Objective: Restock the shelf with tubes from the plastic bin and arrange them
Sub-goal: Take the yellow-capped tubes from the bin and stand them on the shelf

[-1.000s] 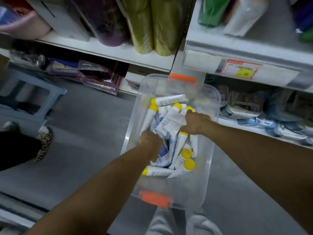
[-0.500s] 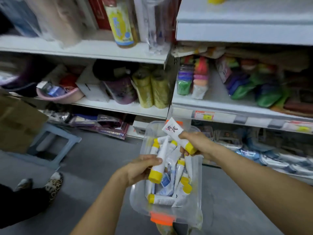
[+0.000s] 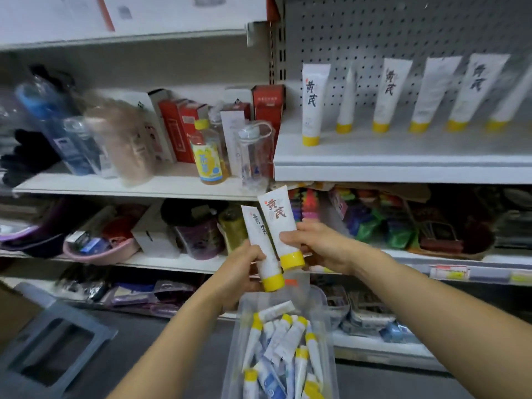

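Pegboard shelf (image 3: 403, 168) awaiting stock: my left grip (image 3: 239, 269) and right grip (image 3: 319, 249) are each holding a tube (image 3: 278, 226); I am aiming both caps-down beside its row (image 3: 385, 93).

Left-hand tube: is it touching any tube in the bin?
Apart. The head view shows the left hand holding its tube up, with a gap between its yellow cap and the tubes in the bin.

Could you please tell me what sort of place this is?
Most likely a small shop aisle: white shelves crowded with mixed goods, a price label on a shelf edge, and a pegboard panel behind standing yellow-capped tubes.
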`<action>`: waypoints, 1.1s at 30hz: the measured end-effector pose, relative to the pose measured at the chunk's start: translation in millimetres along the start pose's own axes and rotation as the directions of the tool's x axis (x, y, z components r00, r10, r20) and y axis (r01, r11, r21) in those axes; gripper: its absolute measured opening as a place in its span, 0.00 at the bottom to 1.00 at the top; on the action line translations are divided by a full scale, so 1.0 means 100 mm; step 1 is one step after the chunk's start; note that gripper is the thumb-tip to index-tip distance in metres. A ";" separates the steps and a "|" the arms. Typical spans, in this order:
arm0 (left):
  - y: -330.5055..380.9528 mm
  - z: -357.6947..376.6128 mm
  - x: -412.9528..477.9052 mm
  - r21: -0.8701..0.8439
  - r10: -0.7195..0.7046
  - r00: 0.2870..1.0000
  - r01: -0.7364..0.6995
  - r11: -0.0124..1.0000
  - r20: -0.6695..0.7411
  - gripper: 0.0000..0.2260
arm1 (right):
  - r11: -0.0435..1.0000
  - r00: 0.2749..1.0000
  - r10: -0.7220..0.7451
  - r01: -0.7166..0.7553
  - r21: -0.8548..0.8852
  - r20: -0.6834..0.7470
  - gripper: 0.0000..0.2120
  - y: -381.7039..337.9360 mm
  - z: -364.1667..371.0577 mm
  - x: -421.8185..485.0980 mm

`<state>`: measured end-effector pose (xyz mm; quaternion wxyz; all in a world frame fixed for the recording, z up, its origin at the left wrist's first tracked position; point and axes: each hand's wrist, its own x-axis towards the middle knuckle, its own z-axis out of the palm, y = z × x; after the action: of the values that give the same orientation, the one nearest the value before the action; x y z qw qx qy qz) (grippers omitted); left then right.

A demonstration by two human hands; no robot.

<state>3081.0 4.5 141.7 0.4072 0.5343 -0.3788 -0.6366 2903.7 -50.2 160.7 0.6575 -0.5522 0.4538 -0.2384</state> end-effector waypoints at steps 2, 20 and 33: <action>0.13 0.09 0.01 0.045 0.066 0.998 -0.066 0.997 -0.015 0.17 | 0.999 0.999 -0.042 0.042 -0.024 0.000 0.06 -0.15 -0.06 -0.03; 1.48 0.96 0.73 0.006 0.344 0.917 -0.350 0.937 -0.202 0.10 | 0.862 0.788 -0.499 0.410 -0.298 -0.359 0.13 -1.48 -1.58 0.14; 1.63 1.19 0.92 0.010 0.350 0.908 -0.357 0.934 -0.229 0.12 | 0.904 0.812 -0.419 0.330 -0.273 -0.407 0.17 -1.29 -1.97 0.74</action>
<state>2973.1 -136.8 273.6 0.5647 0.5196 -0.4099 -0.4930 2793.4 -246.4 262.1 0.4166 -0.6191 0.4976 -0.4421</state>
